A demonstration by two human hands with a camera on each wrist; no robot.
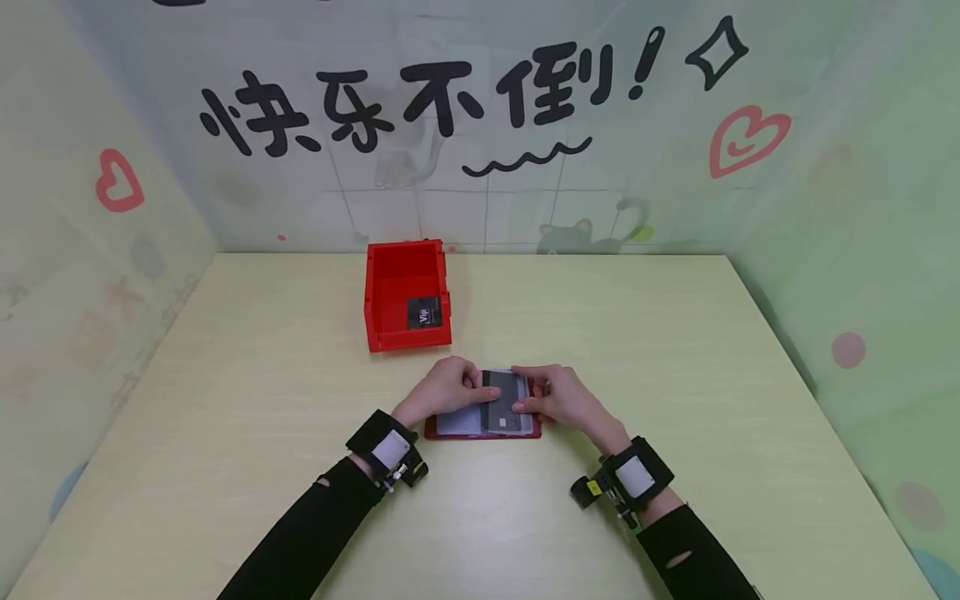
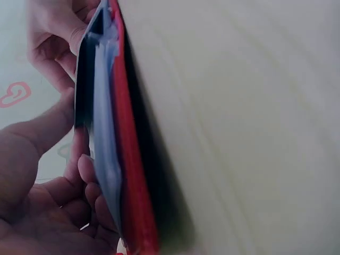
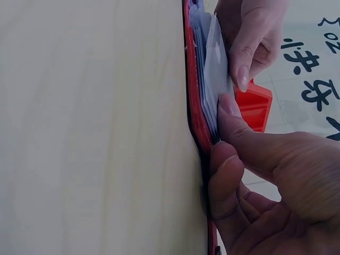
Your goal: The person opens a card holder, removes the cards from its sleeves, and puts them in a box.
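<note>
A card holder with a red cover and clear sleeve pages lies opened on the table. On its right part rests a dark grey card with a small chip mark near its lower edge. My left hand pinches the card's left side, its thumb on top. From the right, my right hand grips the edge of the sleeve pages, its thumb close to the card's right edge. The right wrist view shows that thumb pressing a pale sleeve page. How far the card sits inside a sleeve I cannot tell.
Behind the hands stands a red open bin, with a black card marked "Vip" inside it. The pale wooden table ends at a printed cloth backdrop with side panels.
</note>
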